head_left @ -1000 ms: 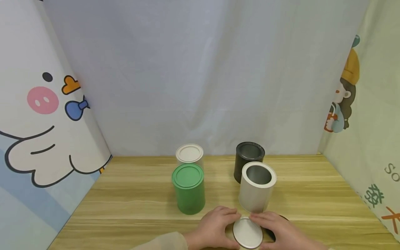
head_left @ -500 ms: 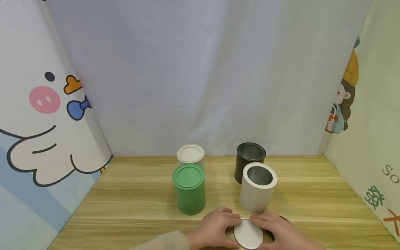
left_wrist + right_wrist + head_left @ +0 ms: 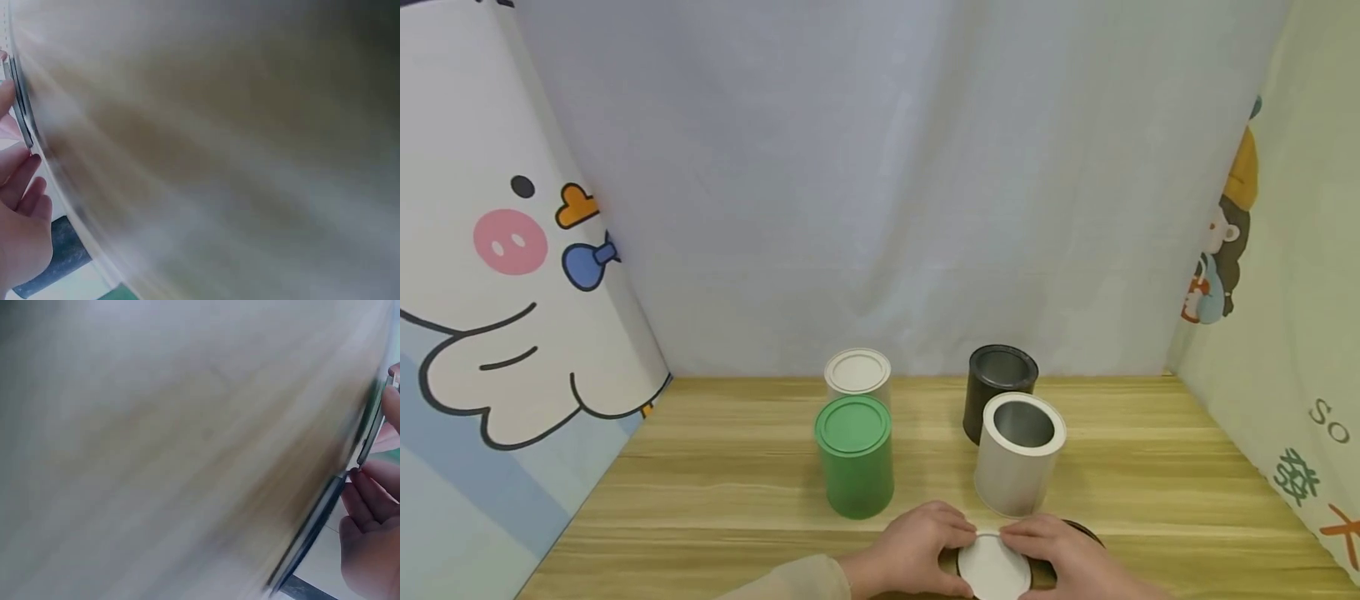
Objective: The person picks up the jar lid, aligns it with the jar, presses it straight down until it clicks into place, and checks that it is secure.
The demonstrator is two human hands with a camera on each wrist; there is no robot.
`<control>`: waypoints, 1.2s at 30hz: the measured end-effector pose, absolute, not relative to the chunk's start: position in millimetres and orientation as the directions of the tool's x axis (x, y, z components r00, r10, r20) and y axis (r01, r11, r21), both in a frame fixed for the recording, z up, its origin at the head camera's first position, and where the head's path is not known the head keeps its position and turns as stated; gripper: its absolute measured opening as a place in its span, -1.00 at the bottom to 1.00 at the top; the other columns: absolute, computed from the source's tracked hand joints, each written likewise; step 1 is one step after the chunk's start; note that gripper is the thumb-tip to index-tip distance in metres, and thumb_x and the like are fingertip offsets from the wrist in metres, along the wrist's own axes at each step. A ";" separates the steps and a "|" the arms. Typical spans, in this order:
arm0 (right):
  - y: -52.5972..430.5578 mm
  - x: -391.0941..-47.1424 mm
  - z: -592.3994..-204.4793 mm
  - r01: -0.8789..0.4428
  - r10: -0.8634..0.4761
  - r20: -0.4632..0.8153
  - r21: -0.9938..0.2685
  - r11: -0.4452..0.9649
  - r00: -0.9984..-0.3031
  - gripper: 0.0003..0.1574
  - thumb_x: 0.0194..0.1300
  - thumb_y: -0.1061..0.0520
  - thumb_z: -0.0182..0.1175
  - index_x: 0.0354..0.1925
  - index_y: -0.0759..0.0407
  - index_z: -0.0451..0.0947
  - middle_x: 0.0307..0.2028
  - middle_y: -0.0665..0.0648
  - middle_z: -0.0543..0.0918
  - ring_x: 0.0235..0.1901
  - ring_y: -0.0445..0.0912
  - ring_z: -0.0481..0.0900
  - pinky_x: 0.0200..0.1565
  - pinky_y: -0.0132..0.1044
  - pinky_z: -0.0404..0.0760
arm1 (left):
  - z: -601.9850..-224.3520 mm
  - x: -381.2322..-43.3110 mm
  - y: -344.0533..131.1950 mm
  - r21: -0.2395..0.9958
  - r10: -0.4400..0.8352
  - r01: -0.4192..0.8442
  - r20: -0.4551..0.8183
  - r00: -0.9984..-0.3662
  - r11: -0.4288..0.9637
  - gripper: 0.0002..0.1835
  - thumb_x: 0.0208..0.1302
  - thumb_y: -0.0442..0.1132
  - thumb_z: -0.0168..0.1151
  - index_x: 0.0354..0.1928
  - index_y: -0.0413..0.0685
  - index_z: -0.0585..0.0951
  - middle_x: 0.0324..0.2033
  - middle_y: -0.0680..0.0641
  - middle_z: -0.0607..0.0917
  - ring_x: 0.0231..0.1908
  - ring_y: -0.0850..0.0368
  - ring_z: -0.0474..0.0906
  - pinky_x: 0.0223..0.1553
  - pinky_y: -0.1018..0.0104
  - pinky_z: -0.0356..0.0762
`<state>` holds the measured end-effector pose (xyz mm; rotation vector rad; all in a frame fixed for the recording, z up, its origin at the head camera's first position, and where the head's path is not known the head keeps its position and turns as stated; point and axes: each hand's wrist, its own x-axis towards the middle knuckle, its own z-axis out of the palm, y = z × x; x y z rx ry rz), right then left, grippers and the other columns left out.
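Note:
At the near edge of the head view, both hands hold a round white lid [image 3: 994, 568] between them. My left hand [image 3: 917, 546] grips its left side, with fingers at the far rim and thumb at the near one. My right hand [image 3: 1067, 554] grips the right side the same way. Edge-on, the lid [image 3: 20, 103] shows as a thin strip between fingers in the left wrist view. A dark-rimmed disc [image 3: 1084, 530] lies mostly hidden under my right hand; its edge [image 3: 309, 531] shows in the right wrist view. Just beyond the hands stands an uncovered white can [image 3: 1013, 479].
A green lidded can [image 3: 857, 479] stands left of centre, with a white lidded can [image 3: 857, 371] behind it. Behind the uncovered can is a black can [image 3: 981, 400]. Grey cloth [image 3: 880, 183] closes off the back of the wooden table [image 3: 715, 483]; printed cloths hang at both sides.
The lid and both hands sit slightly lower in the head view, and the cans have shifted with the camera. Both hands keep their hold on the lid.

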<state>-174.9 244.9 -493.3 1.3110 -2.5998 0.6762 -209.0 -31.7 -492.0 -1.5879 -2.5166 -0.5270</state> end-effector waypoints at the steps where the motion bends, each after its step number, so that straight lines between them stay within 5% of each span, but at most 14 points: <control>1: 244.7 -174.7 -492.8 -0.794 -0.721 0.339 -0.326 0.513 -0.605 -0.23 0.19 -0.24 0.39 0.18 0.22 0.59 0.07 0.09 0.63 0.03 -0.03 0.57 -0.07 -0.17 0.63 | -491.2 -209.2 -32.1 0.238 0.852 0.893 0.284 -0.441 0.383 -0.43 0.10 0.14 0.48 0.10 0.01 0.70 0.05 0.11 0.67 0.11 0.27 0.50 0.16 0.57 0.33; 20: 239.6 -169.1 -460.2 -0.813 -0.637 0.511 -0.285 0.508 -0.577 -0.22 0.01 -0.13 0.55 0.14 0.21 0.62 0.07 0.04 0.61 0.00 -0.10 0.56 -0.09 -0.27 0.61 | -461.4 -214.6 -39.0 0.396 0.797 0.870 0.402 -0.451 0.292 -0.43 0.01 -0.08 0.58 0.08 -0.14 0.69 0.04 0.01 0.69 0.10 0.20 0.51 0.16 0.53 0.36; 28: 240.4 -170.5 -443.6 -0.836 -0.604 0.593 -0.257 0.485 -0.532 -0.16 -0.13 -0.05 0.62 0.14 0.17 0.63 0.06 0.02 0.63 0.00 -0.13 0.55 0.05 -0.56 0.40 | -445.7 -214.2 -38.9 0.481 0.767 0.830 0.406 -0.497 0.283 -0.40 0.00 -0.12 0.58 0.12 -0.15 0.67 0.09 0.01 0.67 0.13 0.20 0.50 0.17 0.44 0.39; 36: 241.7 -175.1 -430.0 -0.848 -0.574 0.638 -0.272 0.455 -0.512 -0.15 -0.07 -0.06 0.59 0.18 0.19 0.59 0.10 0.08 0.61 0.07 -0.13 0.52 0.13 -0.61 0.31 | -432.8 -217.2 -39.2 0.521 0.727 0.816 0.456 -0.513 0.249 -0.38 0.00 -0.16 0.58 0.15 -0.18 0.65 0.12 -0.02 0.66 0.15 0.15 0.50 0.19 0.37 0.41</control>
